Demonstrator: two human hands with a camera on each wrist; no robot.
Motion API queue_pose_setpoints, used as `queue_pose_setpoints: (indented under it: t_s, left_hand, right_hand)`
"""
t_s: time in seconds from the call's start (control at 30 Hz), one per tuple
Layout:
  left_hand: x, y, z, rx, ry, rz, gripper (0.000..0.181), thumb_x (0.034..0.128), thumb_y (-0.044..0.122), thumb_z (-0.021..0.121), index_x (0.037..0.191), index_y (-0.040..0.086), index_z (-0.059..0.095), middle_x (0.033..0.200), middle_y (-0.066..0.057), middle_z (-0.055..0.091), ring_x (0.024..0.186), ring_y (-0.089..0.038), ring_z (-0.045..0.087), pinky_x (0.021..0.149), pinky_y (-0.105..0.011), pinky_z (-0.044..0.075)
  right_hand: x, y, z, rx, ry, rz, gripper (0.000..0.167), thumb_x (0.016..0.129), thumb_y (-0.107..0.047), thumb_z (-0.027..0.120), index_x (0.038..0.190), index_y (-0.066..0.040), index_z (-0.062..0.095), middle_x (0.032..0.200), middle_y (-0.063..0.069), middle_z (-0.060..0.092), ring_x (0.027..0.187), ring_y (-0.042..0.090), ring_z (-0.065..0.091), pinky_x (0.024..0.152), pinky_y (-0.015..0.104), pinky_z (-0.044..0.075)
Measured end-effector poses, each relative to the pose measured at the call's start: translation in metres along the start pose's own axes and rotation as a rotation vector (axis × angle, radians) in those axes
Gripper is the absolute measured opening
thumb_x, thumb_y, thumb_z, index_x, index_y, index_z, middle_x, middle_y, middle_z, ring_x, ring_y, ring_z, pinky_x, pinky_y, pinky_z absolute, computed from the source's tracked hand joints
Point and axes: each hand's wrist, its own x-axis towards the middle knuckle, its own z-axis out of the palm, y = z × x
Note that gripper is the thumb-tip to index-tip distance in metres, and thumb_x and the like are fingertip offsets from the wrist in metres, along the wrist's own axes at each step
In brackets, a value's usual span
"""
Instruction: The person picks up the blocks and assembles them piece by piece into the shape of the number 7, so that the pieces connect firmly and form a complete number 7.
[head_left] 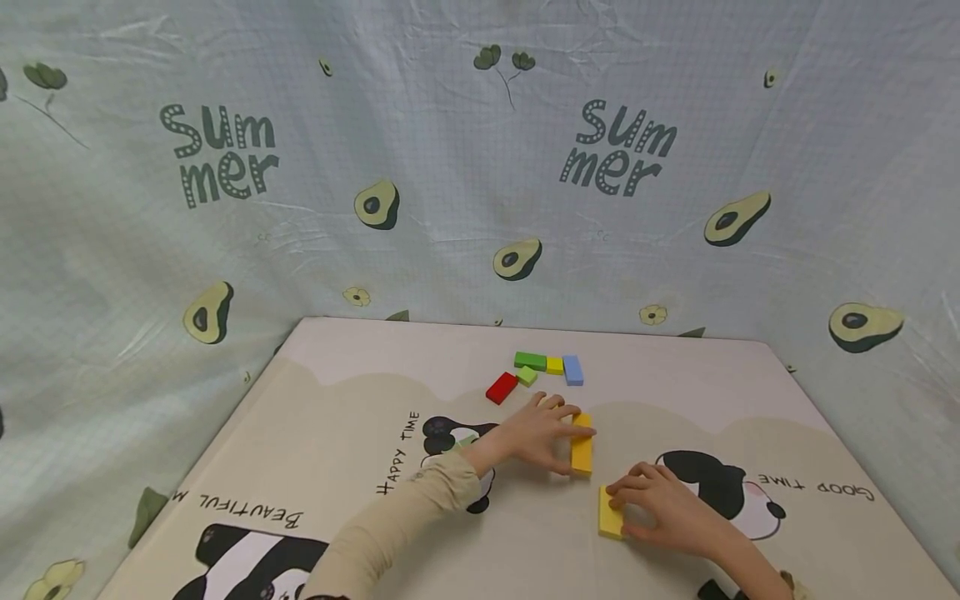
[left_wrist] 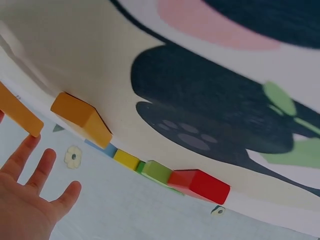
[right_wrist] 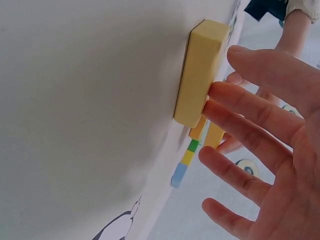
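Observation:
In the head view my left hand (head_left: 536, 435) holds a long orange-yellow block (head_left: 582, 457) between thumb and fingers. That block (left_wrist: 20, 112) appears at the left edge of the left wrist view, one fingertip at its end; the thumb is out of that frame. A second orange block (left_wrist: 80, 117) lies on the table beyond, mostly covered by my left hand in the head view. My right hand (head_left: 667, 507) is at a yellow block (head_left: 610, 512) lying nearer to me. In the right wrist view its fairly straight fingertips touch the side of this block (right_wrist: 200, 75), with the thumb close to one end.
Farther back lie a red block (head_left: 502, 388), a light green block (head_left: 527, 376), a green block (head_left: 530, 361), a small yellow block (head_left: 554, 366) and a blue block (head_left: 573, 370). The table (head_left: 360, 400) has panda prints; a patterned curtain (head_left: 435, 150) hangs behind it.

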Motion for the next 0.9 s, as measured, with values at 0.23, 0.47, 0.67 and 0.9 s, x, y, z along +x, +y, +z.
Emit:
queue_pose_setpoints:
  t_s: [0.23,0.47,0.67,0.9]
  left_hand:
    - [0.009,0.005,0.005,0.03,-0.034,-0.001,0.06,0.0763,0.059,0.054,0.131,0.037,0.041,0.134,0.003,0.043,0.119,-0.016,0.036,0.103,-0.047,0.028]
    - [0.017,0.009,0.008,0.058,-0.025,0.015,0.061,0.0746,0.064,0.053,0.129,0.038,0.043,0.132,0.004,0.044,0.117,-0.014,0.038,0.102,-0.045,0.031]
    - [0.023,0.013,0.01,0.047,-0.064,0.025,0.062,0.0742,0.065,0.052,0.13,0.038,0.043,0.132,0.003,0.045,0.117,-0.015,0.039,0.101,-0.048,0.031]
    - [0.027,0.016,0.013,0.043,-0.105,0.019,0.063,0.074,0.065,0.052,0.131,0.038,0.041,0.134,0.005,0.044,0.119,-0.015,0.037,0.102,-0.049,0.03]
  right_hand:
    - [-0.003,-0.001,0.001,-0.02,0.019,-0.009,0.02,0.074,-0.033,0.068,0.094,-0.029,0.066,0.104,-0.011,0.063,0.09,0.008,0.045,0.077,0.04,0.038]
    - [-0.005,-0.002,-0.001,-0.01,0.016,-0.011,0.021,0.076,-0.032,0.066,0.096,-0.028,0.067,0.105,-0.01,0.063,0.092,0.01,0.045,0.079,0.044,0.039]
    - [-0.005,-0.002,0.0,-0.009,0.006,-0.011,0.02,0.077,-0.031,0.066,0.096,-0.028,0.067,0.106,-0.01,0.062,0.094,0.011,0.045,0.08,0.046,0.039]
    - [-0.004,-0.002,-0.001,-0.018,0.011,-0.026,0.02,0.077,-0.031,0.065,0.097,-0.028,0.067,0.106,-0.01,0.062,0.094,0.01,0.045,0.079,0.047,0.039]
